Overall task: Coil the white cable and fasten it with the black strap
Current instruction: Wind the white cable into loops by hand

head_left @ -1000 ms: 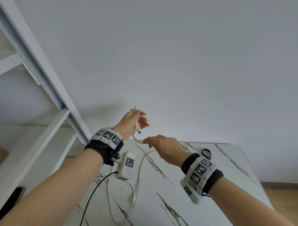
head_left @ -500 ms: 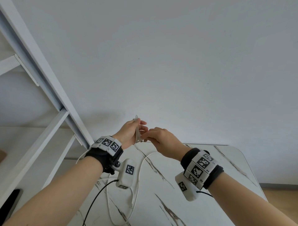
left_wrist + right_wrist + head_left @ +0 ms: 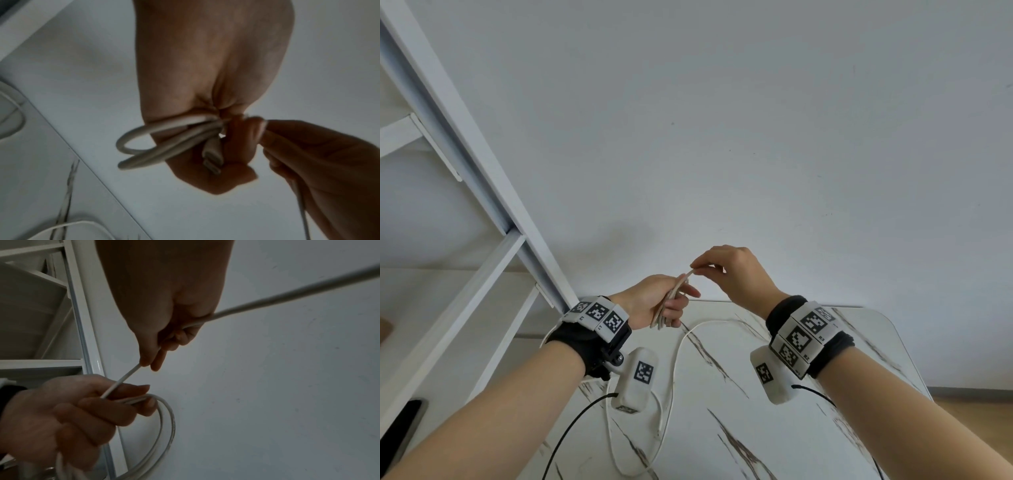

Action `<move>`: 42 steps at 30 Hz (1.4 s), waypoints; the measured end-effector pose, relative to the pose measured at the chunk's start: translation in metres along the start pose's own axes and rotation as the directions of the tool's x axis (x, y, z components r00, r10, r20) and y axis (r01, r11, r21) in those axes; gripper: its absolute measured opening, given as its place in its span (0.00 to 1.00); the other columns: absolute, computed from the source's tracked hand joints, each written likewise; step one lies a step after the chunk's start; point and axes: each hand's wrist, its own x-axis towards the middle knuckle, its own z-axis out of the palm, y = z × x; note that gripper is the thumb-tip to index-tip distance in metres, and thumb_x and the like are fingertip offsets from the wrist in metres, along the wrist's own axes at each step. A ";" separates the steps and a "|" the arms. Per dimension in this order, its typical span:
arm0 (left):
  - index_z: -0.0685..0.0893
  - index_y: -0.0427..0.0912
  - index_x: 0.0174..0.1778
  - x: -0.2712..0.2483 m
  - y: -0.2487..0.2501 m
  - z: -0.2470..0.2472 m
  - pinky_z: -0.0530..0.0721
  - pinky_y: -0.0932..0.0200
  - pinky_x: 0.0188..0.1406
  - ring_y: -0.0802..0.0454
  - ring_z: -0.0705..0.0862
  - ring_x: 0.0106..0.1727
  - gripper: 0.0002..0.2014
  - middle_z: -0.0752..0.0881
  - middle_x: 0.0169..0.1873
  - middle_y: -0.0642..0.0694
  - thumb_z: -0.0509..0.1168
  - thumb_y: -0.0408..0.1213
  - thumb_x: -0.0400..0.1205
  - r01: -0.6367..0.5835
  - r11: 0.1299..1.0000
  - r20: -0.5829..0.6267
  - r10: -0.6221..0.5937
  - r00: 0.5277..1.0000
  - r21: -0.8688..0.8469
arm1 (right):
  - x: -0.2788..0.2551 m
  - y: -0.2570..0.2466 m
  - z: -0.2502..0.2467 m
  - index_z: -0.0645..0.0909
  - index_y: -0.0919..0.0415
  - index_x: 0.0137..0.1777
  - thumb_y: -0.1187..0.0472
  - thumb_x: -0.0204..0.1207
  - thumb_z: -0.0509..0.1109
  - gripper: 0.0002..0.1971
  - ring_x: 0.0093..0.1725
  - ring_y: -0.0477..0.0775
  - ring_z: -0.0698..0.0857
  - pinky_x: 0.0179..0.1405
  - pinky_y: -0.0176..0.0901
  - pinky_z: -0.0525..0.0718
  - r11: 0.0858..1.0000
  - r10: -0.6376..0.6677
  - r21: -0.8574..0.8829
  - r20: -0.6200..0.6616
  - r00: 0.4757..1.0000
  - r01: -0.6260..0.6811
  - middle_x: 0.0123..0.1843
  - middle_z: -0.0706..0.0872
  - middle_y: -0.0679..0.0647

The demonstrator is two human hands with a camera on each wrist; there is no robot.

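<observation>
My left hand [image 3: 664, 303] is raised above the table's far edge and grips a small bundle of loops of the white cable [image 3: 670, 301]. In the left wrist view the loops [image 3: 164, 139] and a plug end [image 3: 212, 160] stick out of its fist. My right hand [image 3: 717, 269] pinches the cable between thumb and fingertips just up and right of the left fist, and in the right wrist view the strand [image 3: 123, 379] runs taut from its fingers [image 3: 148, 360] down into the left hand [image 3: 82, 410]. The loose remainder [image 3: 671, 377] trails over the table. The black strap is not visible.
The white marble-patterned table [image 3: 774, 428] lies below my hands, with a plain wall behind. A white shelf frame [image 3: 482, 192] slants along the left. A dark flat object [image 3: 400, 431] lies at the bottom left edge. Black sensor leads hang from both wrists.
Both hands have stayed above the table's far edge. The right hand came up to the left fist, then drew away up and right with the strand. The bundle in the left hand has grown.
</observation>
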 end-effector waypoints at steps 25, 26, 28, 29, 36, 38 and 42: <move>0.64 0.48 0.25 -0.033 0.002 0.010 0.62 0.70 0.10 0.63 0.57 0.12 0.22 0.59 0.13 0.56 0.52 0.53 0.85 0.097 0.995 0.214 -0.102 0.971 0.035 | -0.031 0.028 0.036 0.87 0.58 0.55 0.60 0.79 0.67 0.10 0.48 0.55 0.86 0.51 0.46 0.81 0.966 0.233 0.105 0.030 0.972 -0.235 0.48 0.91 0.56; 0.65 0.48 0.25 -0.033 0.002 0.012 0.62 0.70 0.10 0.63 0.57 0.12 0.22 0.60 0.13 0.56 0.52 0.51 0.85 0.087 0.996 0.219 -0.092 0.971 0.030 | -0.031 0.027 0.037 0.87 0.58 0.55 0.60 0.79 0.67 0.10 0.48 0.56 0.86 0.51 0.46 0.81 0.968 0.228 0.098 0.030 0.973 -0.230 0.48 0.91 0.56; 0.66 0.47 0.27 -0.030 0.003 0.015 0.63 0.70 0.10 0.63 0.58 0.11 0.20 0.61 0.13 0.56 0.51 0.48 0.85 0.069 0.996 0.228 -0.055 0.972 -0.054 | -0.031 0.027 0.040 0.86 0.59 0.55 0.63 0.80 0.65 0.10 0.47 0.57 0.85 0.49 0.46 0.81 0.974 0.216 0.073 0.023 0.976 -0.217 0.47 0.90 0.56; 0.67 0.47 0.27 -0.029 0.004 0.016 0.64 0.69 0.10 0.63 0.58 0.11 0.20 0.61 0.12 0.56 0.51 0.47 0.85 0.060 0.993 0.226 -0.036 0.974 -0.100 | -0.032 0.028 0.041 0.86 0.60 0.55 0.64 0.80 0.63 0.10 0.46 0.58 0.85 0.47 0.47 0.79 0.976 0.211 0.051 0.018 0.977 -0.211 0.47 0.90 0.57; 0.71 0.46 0.25 -0.033 0.015 0.019 0.65 0.69 0.08 0.62 0.55 0.11 0.20 0.61 0.11 0.56 0.51 0.45 0.84 -0.022 0.970 0.223 0.078 0.972 -0.243 | -0.040 0.054 0.033 0.85 0.64 0.55 0.66 0.79 0.65 0.10 0.52 0.62 0.86 0.52 0.48 0.82 0.945 0.325 -0.059 0.029 0.945 -0.323 0.51 0.91 0.59; 0.72 0.45 0.25 -0.035 0.020 0.020 0.66 0.69 0.08 0.58 0.50 0.15 0.18 0.57 0.12 0.55 0.53 0.45 0.81 -0.029 0.952 0.241 0.106 0.965 -0.304 | -0.044 0.063 0.028 0.85 0.63 0.57 0.66 0.79 0.65 0.11 0.55 0.62 0.86 0.56 0.50 0.82 0.923 0.378 -0.088 0.029 0.926 -0.374 0.53 0.91 0.59; 0.74 0.42 0.27 -0.035 0.028 0.025 0.67 0.67 0.10 0.56 0.50 0.17 0.14 0.52 0.18 0.52 0.52 0.41 0.77 -0.051 0.899 0.244 0.172 0.954 -0.435 | -0.048 0.062 0.020 0.81 0.63 0.61 0.65 0.80 0.64 0.12 0.54 0.62 0.86 0.55 0.52 0.83 0.910 0.410 -0.075 0.024 0.912 -0.407 0.52 0.91 0.59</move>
